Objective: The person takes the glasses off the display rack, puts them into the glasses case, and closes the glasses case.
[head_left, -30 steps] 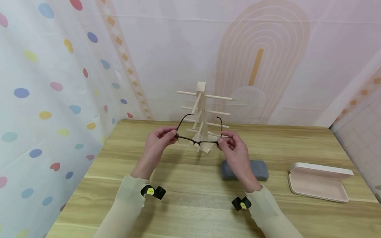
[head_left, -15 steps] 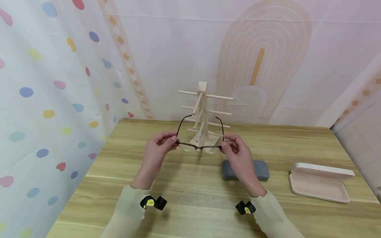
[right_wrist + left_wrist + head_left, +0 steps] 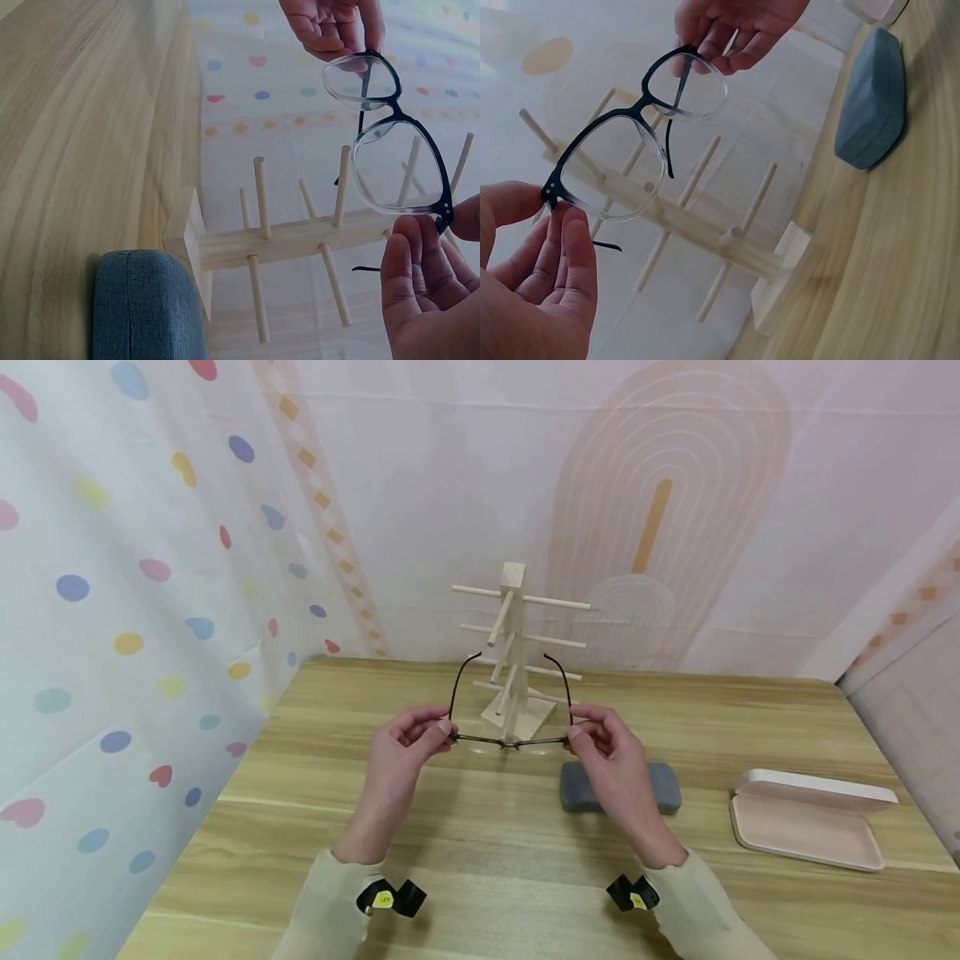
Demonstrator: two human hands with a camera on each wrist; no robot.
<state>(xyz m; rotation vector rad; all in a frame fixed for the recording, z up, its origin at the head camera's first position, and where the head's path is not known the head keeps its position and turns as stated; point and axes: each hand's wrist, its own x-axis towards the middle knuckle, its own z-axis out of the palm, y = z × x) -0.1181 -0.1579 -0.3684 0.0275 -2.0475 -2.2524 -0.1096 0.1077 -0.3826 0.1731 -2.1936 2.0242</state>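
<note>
One pair of glasses (image 3: 642, 103) is being held level, in mid-air above the bench (image 3: 480, 877), btwn L hand (image 3: 401, 753) & R hand (image 3: 617, 762), just in front of the wooden peg stand (image 3: 514, 627). L grip is pinching one hinge corner btwn thumb & fingers, no gap showing; R grip is doing the same at the opp. corner, other fingers curling in below. Both temples are standing open & pointing fwd, away from the person, twd the pegs; can't tell if tips are touching. Dark top rim is running across, clear lower rims hanging under it.

Pose: wrists are staying off the bench, forearms are angling inward from the near edge in pale sleeves (image 3: 324, 902), knuckles facing outward. R forearm is passing over the grey-blue case (image 3: 663, 787), partly covering it in head view. Further R, the white case w/ pink lining (image 3: 806, 832) is lying open.
</note>
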